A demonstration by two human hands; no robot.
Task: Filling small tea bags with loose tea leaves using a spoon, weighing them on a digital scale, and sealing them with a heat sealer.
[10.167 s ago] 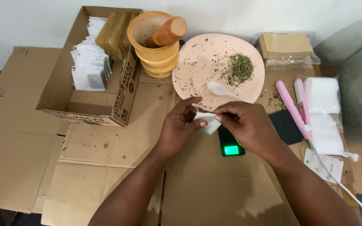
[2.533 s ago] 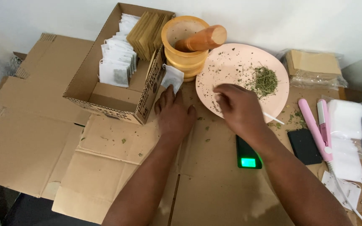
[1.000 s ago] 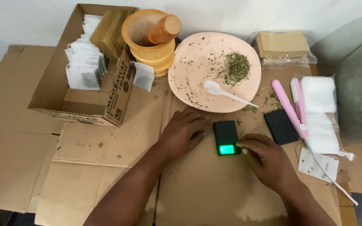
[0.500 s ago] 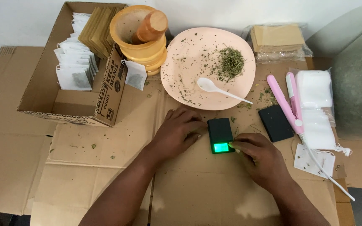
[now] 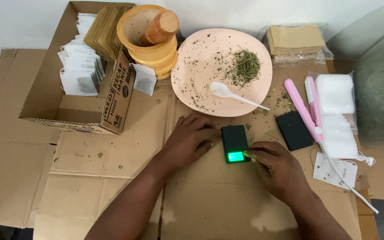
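On cardboard (image 5: 112, 178), pocket scale (image 5: 235, 143) lies between both hands' fingers (image 5: 250, 154).

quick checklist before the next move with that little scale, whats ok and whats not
1. Pocket scale switched on: ok, its display glows green.
2. Scale platform bare: ok, nothing lies on it.
3. Scale steadied: ok, left hand rests at its left edge, right hand touches the display end.
4. Reading on the display: cannot tell, too small to see.
5. Herbs within reach: ok, a pile sits on the pink plate with the white spoon beside it.
6. Work surface clean: not ok, herb crumbs are scattered over the cardboard.
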